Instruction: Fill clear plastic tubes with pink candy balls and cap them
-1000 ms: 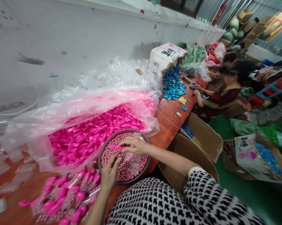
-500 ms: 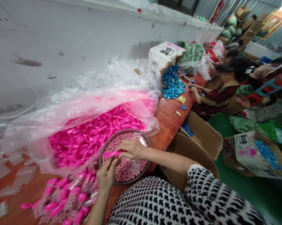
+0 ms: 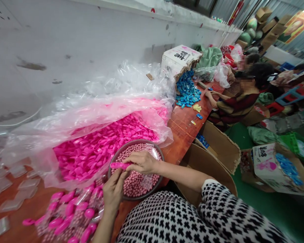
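A round bowl (image 3: 152, 191) of small pale pink beads (image 3: 133, 184) sits at the table's near edge. Over it, my right hand (image 3: 142, 161) pinches a bright pink plastic piece (image 3: 118, 165), with a small clear bag (image 3: 148, 180) hanging below the fingers. My left hand (image 3: 114, 190) is curled at the bowl's near rim, its fingertips meeting the pink piece and the bag; what it grips is hidden. Left of the bowl lies a heap of filled clear bags (image 3: 73, 212) holding pink pieces and beads.
A big clear plastic sack (image 3: 96, 111) spills pink pieces (image 3: 91, 152) behind the bowl. Empty bags (image 3: 12, 189) lie at the left. Further along are blue pieces (image 3: 187, 91), a white box (image 3: 179, 59) and seated people (image 3: 238, 101). Open cartons (image 3: 212, 158) stand below the table edge.
My right hand has drawn the pink piece a little left and nearer, and my left hand has slid leftward to meet it over the bowl's rim.
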`<state>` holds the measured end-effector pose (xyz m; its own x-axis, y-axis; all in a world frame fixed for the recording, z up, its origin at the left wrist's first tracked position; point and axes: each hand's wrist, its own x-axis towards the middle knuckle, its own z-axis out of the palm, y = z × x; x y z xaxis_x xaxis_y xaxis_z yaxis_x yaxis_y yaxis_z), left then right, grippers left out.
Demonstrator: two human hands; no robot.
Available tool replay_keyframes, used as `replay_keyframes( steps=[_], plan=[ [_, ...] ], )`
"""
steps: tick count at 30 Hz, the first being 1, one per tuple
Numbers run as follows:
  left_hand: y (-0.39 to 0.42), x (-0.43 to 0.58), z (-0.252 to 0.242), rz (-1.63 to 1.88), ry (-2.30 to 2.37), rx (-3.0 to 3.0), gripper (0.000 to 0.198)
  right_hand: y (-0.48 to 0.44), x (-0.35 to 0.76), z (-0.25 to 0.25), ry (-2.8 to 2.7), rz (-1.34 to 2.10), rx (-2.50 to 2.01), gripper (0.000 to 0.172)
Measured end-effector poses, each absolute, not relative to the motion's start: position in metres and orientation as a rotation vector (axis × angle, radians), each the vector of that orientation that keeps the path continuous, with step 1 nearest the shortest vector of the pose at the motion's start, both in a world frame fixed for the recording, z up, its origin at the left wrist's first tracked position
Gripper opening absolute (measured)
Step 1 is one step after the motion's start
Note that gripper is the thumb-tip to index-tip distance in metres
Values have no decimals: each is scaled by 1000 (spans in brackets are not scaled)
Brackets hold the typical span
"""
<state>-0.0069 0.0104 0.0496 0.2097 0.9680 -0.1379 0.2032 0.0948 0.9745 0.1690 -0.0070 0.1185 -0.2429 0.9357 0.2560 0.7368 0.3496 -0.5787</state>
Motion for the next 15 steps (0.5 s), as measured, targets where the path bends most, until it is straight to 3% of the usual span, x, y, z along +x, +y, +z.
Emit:
replay_keyframes(
  steps=[15],
  plan=[
    [16, -3, 70, 850, 957, 1807, 22, -12, 185, 120, -2570, 430, -1502, 22]
  ],
)
